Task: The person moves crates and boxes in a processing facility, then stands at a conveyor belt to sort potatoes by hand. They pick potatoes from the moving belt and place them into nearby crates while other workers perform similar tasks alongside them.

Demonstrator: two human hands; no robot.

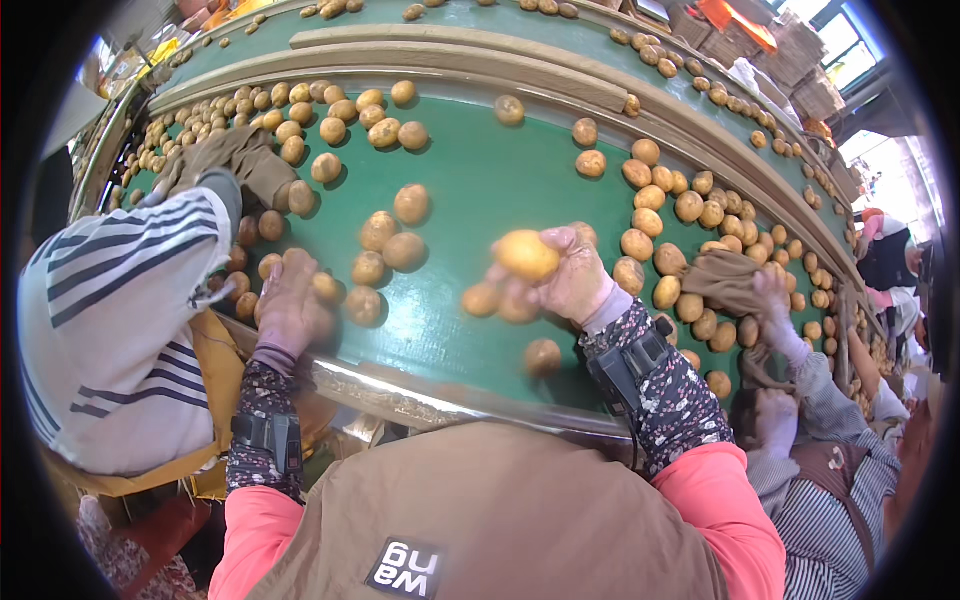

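Observation:
Brown potatoes lie over a green conveyor belt [465, 195]. My right hand [574, 274] is raised over the middle of the belt, palm turned up, with a yellow potato [527, 255] held in its fingers. Blurred potatoes [480, 299] are just below and left of those fingers. Nearer the belt's front edge is another potato [542, 358]. My left hand [292, 304] is at the front edge on the left, back up and blurred, among several potatoes; whether it grips one is not clear. A small loose group of potatoes [405, 251] lies between my hands.
A metal rim [397, 390] runs along the belt's near side, and wooden rails [465, 56] along the far side. At left, a co-worker's striped sleeve [142, 255] reaches over the belt with a brown cloth [232, 161]. At right, another co-worker's hand [776, 300] touches a brown cloth [720, 281].

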